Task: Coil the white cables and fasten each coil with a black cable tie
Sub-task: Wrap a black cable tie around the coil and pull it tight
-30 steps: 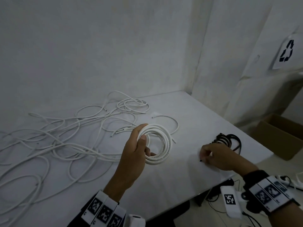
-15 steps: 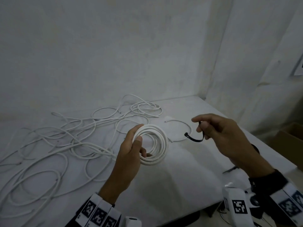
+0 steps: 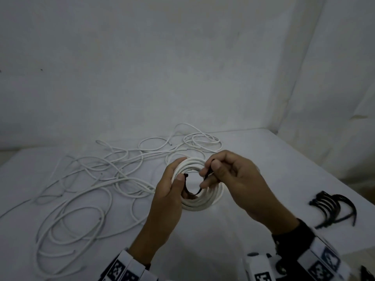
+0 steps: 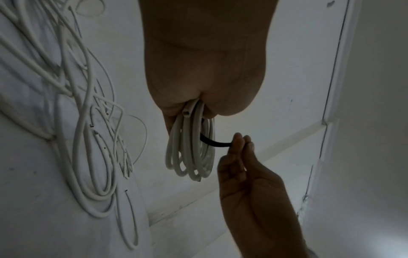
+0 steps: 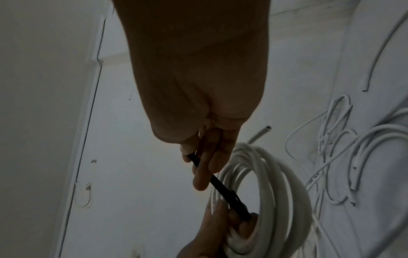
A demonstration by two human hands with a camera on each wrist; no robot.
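Above the tabletop (image 3: 274, 163): left hand (image 3: 168, 191) clamped round white coil (image 3: 203, 203), right hand (image 3: 229, 179) fingertips pinching black cable tie (image 3: 205, 177) threaded through it.

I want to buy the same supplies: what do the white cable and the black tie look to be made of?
The white coil looks plastic-sheathed, smooth and matte: it holds rounded loops, and a cut end in the left wrist view shows a hollow-looking tube. The black tie, pinched by the right hand, looks like thin flexible plastic, probably nylon: a flat strip bending smoothly.
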